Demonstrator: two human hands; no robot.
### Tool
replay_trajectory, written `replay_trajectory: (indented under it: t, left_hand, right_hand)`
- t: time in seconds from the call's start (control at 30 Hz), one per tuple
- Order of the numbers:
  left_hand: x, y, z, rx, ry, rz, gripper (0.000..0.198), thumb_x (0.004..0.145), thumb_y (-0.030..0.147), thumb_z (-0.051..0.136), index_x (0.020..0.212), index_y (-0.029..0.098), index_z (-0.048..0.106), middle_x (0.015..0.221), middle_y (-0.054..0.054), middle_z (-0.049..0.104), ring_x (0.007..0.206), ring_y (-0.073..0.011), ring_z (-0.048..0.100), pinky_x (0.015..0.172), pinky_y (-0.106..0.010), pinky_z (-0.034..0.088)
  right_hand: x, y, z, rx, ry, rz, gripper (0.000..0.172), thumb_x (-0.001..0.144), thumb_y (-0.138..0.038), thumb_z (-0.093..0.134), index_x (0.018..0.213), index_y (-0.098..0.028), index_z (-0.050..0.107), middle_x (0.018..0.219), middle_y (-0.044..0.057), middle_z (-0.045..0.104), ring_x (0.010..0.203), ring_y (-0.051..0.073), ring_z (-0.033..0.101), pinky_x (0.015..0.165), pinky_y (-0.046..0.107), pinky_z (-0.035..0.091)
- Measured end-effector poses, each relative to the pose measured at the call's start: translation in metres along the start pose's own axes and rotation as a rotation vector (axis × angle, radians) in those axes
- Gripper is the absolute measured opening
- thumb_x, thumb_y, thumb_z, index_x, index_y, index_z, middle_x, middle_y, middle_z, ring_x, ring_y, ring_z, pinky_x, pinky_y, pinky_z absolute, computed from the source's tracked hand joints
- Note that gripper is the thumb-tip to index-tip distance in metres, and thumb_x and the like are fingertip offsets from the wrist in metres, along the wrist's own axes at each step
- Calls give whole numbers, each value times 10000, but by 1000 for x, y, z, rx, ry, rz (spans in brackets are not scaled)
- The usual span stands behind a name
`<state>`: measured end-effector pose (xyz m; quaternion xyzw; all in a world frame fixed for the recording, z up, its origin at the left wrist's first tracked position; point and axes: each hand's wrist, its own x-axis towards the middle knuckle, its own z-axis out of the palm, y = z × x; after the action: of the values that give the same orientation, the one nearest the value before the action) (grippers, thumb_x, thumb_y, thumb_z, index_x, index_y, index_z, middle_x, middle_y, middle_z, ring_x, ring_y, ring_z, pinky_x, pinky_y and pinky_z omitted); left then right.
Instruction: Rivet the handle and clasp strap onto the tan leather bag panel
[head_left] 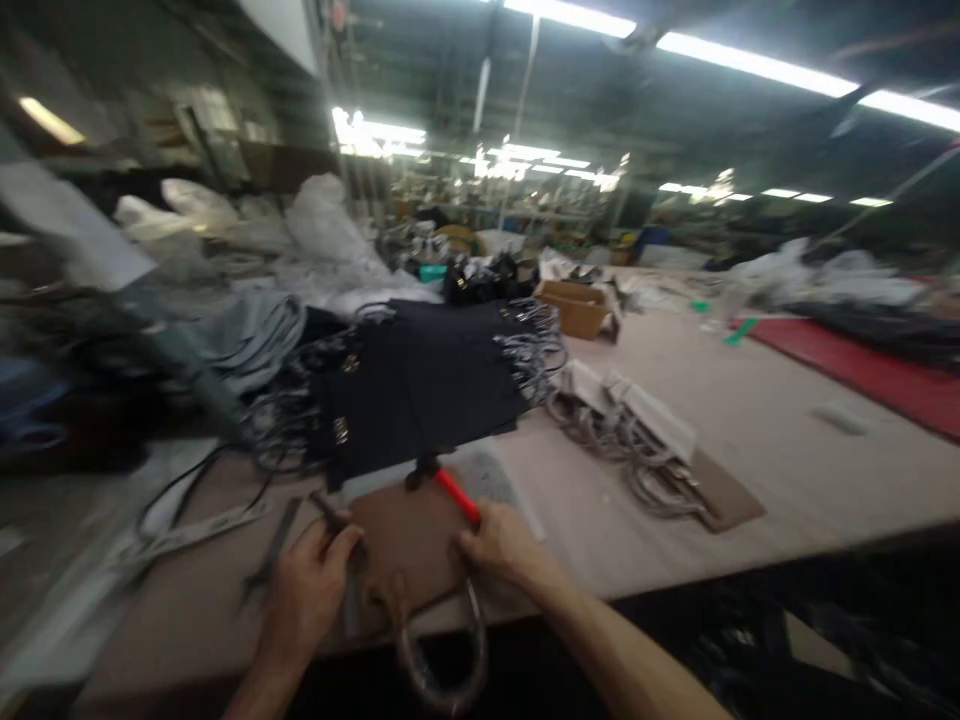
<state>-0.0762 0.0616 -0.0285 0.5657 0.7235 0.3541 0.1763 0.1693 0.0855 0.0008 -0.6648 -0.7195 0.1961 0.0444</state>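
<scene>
My right hand (501,542) grips the red handle of a hammer (454,492), whose dark head points up and left over a brown bag panel (409,530). A dark, slim tool (327,510), perhaps a punch, is pinched in my left hand (311,580) at the panel's left edge; blur hides its exact kind. From the panel's near side a rounded bag handle (444,690) hangs over the table edge. Under the panel lies a grey slab (487,475). Another dark, thin tool (279,545) rests just left of my left hand.
Beyond the panel lie stacked black panels (442,370) with bundled handles on both sides. White and brown panels with handles (637,420) are at right, a cardboard box (576,308) behind them. A slanted grey post (195,370) stands left. Red material (862,365) lies far right.
</scene>
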Motion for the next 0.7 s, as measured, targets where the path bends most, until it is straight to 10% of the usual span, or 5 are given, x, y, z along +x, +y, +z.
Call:
replay_trajectory:
  t: [0.1, 0.27, 0.7]
  left_hand:
    - [-10, -28, -31, 280, -159, -169, 179, 934, 298, 531, 908, 189, 670, 885, -75, 747, 882, -256, 713, 726, -287, 519]
    - [0, -33, -33, 625, -314, -219, 236, 928, 295, 501, 993, 148, 674, 988, -161, 745, 971, -311, 705, 777, -336, 497]
    - [16, -39, -41, 611, -192, -202, 220, 904, 294, 561, 1018, 167, 700, 1011, -136, 725, 959, -272, 690, 783, -300, 493]
  right_hand:
    - [18, 6, 10, -34, -31, -36, 333, 843, -416, 588, 996, -133, 674, 903, 166, 737, 854, 287, 700, 653, 305, 425]
    - [21, 9, 8, -75, -33, -41, 336, 846, -478, 595, 966, -170, 662, 865, 118, 726, 806, 257, 678, 624, 295, 376]
    - [29, 11, 8, -121, -87, -47, 352, 901, -504, 544, 944, -169, 642, 859, 135, 718, 805, 283, 675, 631, 315, 365]
